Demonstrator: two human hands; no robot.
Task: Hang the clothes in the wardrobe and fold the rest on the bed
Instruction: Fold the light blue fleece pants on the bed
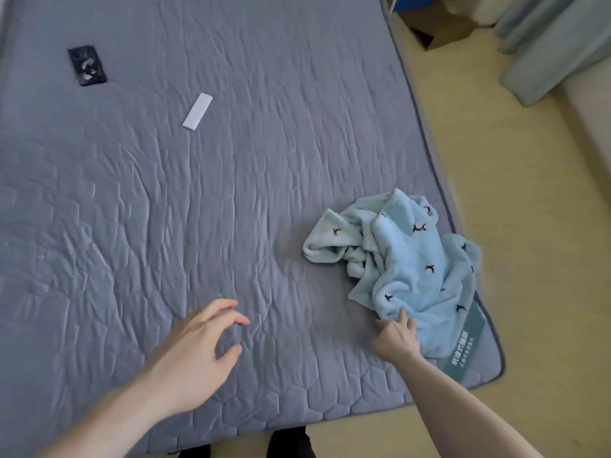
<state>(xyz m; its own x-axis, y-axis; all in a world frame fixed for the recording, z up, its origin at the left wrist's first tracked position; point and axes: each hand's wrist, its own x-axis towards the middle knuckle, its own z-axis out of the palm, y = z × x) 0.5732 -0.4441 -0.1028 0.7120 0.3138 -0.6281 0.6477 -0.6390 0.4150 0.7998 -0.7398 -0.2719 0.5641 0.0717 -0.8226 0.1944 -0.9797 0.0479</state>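
A crumpled light-blue fleece garment [403, 259] with small dark bird prints lies near the right front corner of the grey quilted mattress [198, 209]. My right hand [396, 337] reaches to its near edge, and the fingertips touch the cloth with the fingers fairly straight. My left hand [195, 352] hovers over bare mattress to the left, with its fingers spread and loosely bent, holding nothing.
A white flat rectangular object [197, 111] and a black packet [87, 65] lie far back on the mattress. A green label [464, 345] is at the mattress's corner. Beige floor, a cardboard box [439, 31] and pale curtains [555, 44] lie to the right.
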